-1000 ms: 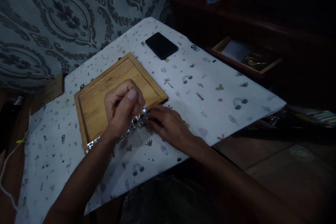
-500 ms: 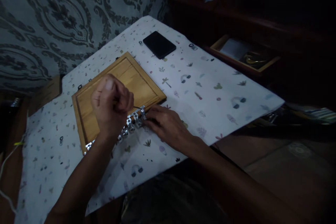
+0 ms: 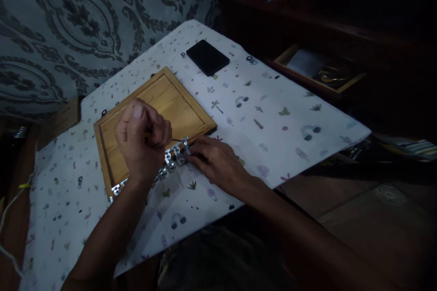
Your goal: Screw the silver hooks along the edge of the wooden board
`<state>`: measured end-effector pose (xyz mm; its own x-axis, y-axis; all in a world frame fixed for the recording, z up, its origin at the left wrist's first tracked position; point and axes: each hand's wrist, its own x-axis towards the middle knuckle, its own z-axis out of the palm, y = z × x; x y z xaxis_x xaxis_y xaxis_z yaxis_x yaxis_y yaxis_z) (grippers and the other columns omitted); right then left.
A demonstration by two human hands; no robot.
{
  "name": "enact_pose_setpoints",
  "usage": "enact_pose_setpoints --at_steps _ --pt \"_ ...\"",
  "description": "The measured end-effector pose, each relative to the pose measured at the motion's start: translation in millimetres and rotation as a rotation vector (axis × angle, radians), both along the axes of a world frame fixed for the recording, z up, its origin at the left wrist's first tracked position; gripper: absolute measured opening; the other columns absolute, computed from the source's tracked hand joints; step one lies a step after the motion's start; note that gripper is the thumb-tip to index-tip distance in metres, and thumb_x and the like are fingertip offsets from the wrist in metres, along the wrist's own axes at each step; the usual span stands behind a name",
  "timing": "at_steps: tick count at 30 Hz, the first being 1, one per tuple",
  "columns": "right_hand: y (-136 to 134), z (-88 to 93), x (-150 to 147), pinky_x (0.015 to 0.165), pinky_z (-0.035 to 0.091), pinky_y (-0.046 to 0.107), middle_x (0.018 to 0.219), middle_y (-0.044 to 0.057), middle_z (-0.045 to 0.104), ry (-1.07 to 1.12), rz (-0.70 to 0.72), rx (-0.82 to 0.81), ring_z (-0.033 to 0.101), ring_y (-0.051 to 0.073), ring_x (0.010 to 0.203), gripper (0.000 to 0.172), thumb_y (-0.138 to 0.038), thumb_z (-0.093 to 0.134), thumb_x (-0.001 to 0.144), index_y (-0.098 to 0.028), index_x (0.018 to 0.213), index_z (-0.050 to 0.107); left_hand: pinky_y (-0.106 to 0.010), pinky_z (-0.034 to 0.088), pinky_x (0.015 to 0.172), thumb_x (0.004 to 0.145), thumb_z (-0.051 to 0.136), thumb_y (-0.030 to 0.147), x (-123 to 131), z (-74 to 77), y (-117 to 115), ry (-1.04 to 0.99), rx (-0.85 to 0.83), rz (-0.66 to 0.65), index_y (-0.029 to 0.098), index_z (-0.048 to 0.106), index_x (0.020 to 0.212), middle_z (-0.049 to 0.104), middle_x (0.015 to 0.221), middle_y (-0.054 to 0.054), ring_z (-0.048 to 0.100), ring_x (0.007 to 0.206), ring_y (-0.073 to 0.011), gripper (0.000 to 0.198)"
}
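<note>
A wooden panel (image 3: 180, 104) with a raised frame lies on the patterned white tablecloth. Several shiny metal pieces (image 3: 170, 160) line its near edge. My left hand (image 3: 141, 138) is a fist over the panel, wrapped round a thin dark tool (image 3: 177, 140) whose shaft points right to the rightmost metal piece (image 3: 186, 146). Most of the tool is hidden in the fist. At the panel's near right corner, my right hand (image 3: 213, 157) pinches that rightmost metal piece with thumb and fingertips.
A black tablet or phone (image 3: 207, 57) lies on the far part of the tablecloth (image 3: 266, 113). An open drawer (image 3: 321, 72) stands beyond the right edge. Cardboard (image 3: 59, 122) and a white cable (image 3: 10, 204) are at the left, below the patterned wall covering.
My left fist has shifted very slightly left. My right hand keeps its place at the metal piece.
</note>
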<state>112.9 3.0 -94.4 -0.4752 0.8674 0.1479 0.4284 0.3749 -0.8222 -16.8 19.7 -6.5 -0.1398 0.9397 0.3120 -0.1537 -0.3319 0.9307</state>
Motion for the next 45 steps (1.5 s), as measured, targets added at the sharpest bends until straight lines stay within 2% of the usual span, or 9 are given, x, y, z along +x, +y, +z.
enact_pose_setpoints --at_steps 11,20,26,35,40,45 --pt "0.2 -1.3 -0.1 0.082 0.051 0.032 0.104 0.007 0.074 0.018 0.004 0.01 0.068 0.019 0.095 0.012 -0.018 0.06 0.095 -0.017 0.097 0.072 -0.02 0.018 0.037 0.082 0.074 0.041 2.3 -3.3 -3.1 -0.01 0.019 0.016 0.018 0.049 0.057 0.023 0.043 0.008 0.016 0.036 -0.0042 0.042" --pt "0.0 -2.8 -0.4 0.083 0.051 0.034 0.103 0.006 0.073 0.031 0.003 0.0 0.067 0.02 0.096 0.01 -0.018 0.062 0.093 -0.019 0.096 0.072 -0.021 0.024 0.037 0.083 0.075 0.044 2.8 -8.2 -8.0 -0.003 0.041 0.047 0.018 0.052 0.058 0.023 0.043 0.008 0.023 0.035 -0.0055 0.043" --pt "0.5 -1.1 -0.6 0.082 0.051 0.033 0.1 0.006 0.073 0.006 0.001 -0.011 0.067 0.02 0.094 0.012 -0.019 0.061 0.094 -0.018 0.096 0.073 -0.02 0.021 0.038 0.085 0.073 0.039 1.2 -6.7 -7.9 -0.004 0.069 0.016 0.017 0.052 0.059 0.024 0.044 0.008 0.018 0.036 -0.0042 0.039" --pt "0.2 0.4 -0.3 0.082 0.05 0.032 0.099 0.006 0.073 0.011 0.004 -0.026 0.067 0.019 0.093 0.012 -0.019 0.062 0.094 -0.018 0.095 0.073 -0.021 0.022 0.038 0.086 0.072 0.041 1.5 -8.8 -7.0 -0.002 0.05 0.009 0.018 0.051 0.06 0.023 0.044 0.008 0.02 0.037 -0.0049 0.04" --pt "-0.2 -0.8 -0.8 0.084 0.051 0.033 0.103 0.006 0.073 0.024 0.0 -0.009 0.067 0.02 0.097 0.01 -0.017 0.063 0.094 -0.017 0.097 0.073 -0.021 0.02 0.038 0.087 0.07 0.037 2.5 -6.5 -4.8 0.014 0.046 0.016 0.017 0.052 0.061 0.028 0.045 0.007 0.02 0.037 -0.0045 0.037" --pt "0.2 -2.2 -0.3 0.082 0.05 0.032 0.1 0.006 0.073 0.03 0.005 -0.001 0.067 0.019 0.094 0.01 -0.017 0.063 0.094 -0.017 0.096 0.073 -0.02 0.019 0.037 0.086 0.071 0.037 3.5 -5.9 -0.4 0.023 0.024 -0.01 0.017 0.054 0.062 0.031 0.045 0.007 0.02 0.037 -0.004 0.036"
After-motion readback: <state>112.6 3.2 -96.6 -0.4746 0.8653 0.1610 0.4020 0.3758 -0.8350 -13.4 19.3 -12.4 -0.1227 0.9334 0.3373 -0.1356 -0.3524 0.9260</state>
